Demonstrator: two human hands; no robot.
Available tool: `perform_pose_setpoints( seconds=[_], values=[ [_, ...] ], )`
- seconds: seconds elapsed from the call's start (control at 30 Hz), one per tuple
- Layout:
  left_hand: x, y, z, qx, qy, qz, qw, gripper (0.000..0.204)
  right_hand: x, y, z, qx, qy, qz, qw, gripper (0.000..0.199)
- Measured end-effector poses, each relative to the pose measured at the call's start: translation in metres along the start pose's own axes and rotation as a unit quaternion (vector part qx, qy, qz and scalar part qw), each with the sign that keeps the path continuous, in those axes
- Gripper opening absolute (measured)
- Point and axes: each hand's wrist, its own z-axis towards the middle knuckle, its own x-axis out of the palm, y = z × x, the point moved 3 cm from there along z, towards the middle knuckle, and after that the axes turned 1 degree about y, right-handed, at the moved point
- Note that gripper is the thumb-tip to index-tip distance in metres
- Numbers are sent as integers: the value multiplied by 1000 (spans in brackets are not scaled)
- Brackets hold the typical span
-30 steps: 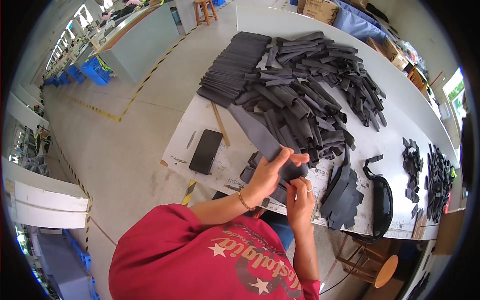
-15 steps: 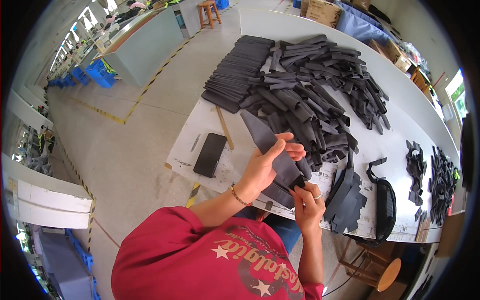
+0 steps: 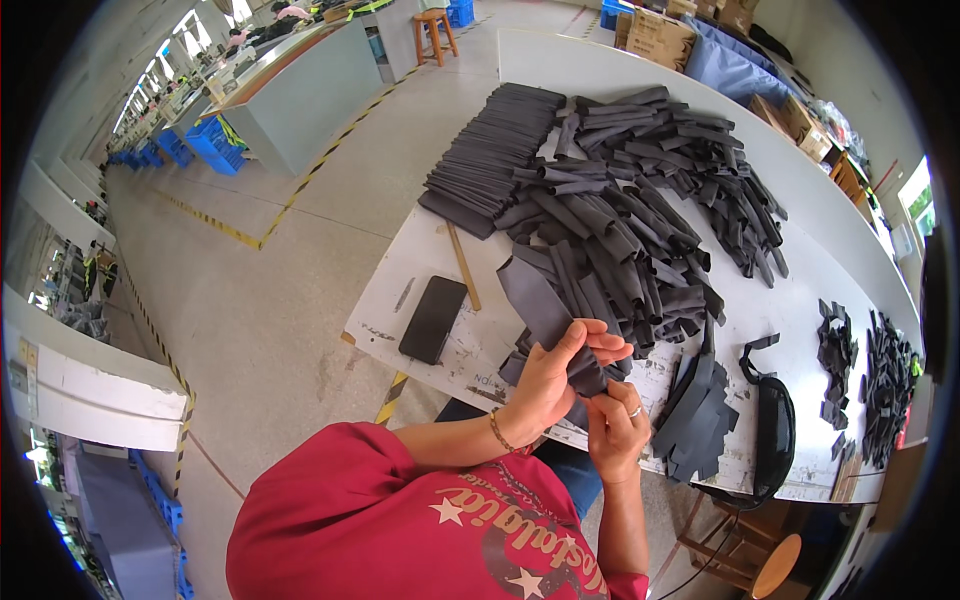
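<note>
- Being held between 2 bare hands, a dark grey strip [image 3: 535, 298] is kept above the near part of the white desk [image 3: 810, 285], its far end pointed toward the upper left.
- By the left hand [image 3: 545, 382], the strip is clasped partway along, run between the thumb and the partly extended fingers [image 3: 608, 346].
- By the right hand [image 3: 616, 432], the near end is pinched between thumb and fingers; a ring [image 3: 635, 411] is worn there.
- A bracelet [image 3: 500, 432] is worn on the left wrist.
- Beyond the hands, a loose heap of rolled strips [image 3: 610, 225] is spread; at its left, a neat row of strips [image 3: 495, 150] is laid side by side.
- A black phone [image 3: 433, 320] and a thin wooden stick [image 3: 463, 268] are placed left of the strip.
- Right of the right hand, flat dark pieces [image 3: 695, 425] are piled, and a black mesh item [image 3: 774, 440] is set just beside them.
</note>
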Motion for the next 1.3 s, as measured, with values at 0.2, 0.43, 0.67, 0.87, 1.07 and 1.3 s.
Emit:
perform_pose_setpoints(
  seconds=[0.2, 0.43, 0.67, 0.87, 1.07, 1.3],
  values=[
    [1, 3, -3, -3, 26, -25, 999, 33, 0, -1, 4, 22, 16, 15, 1000, 24],
    [-3, 8, -2, 0, 35, -19, 999, 33, 0, -1, 7, 44, 22, 33, 998, 19],
    [-6, 4, 12, -30, 20, 17, 999, 37, 19, -9, 8, 285, -21, 235, 929, 17],
    [-4, -13, 22, 29, 79, 67, 994, 40, 10, -8, -5, 246, -176, 247, 921, 13],
    [-1, -5, 18, 13, 154, 49, 987, 42, 15, -18, -3, 405, -135, 443, 789, 16],
    [-52, -41, 30, -13, -105, 146, 984, 28, 2, -32, -15, 386, -115, 257, 878, 12]
  ],
)
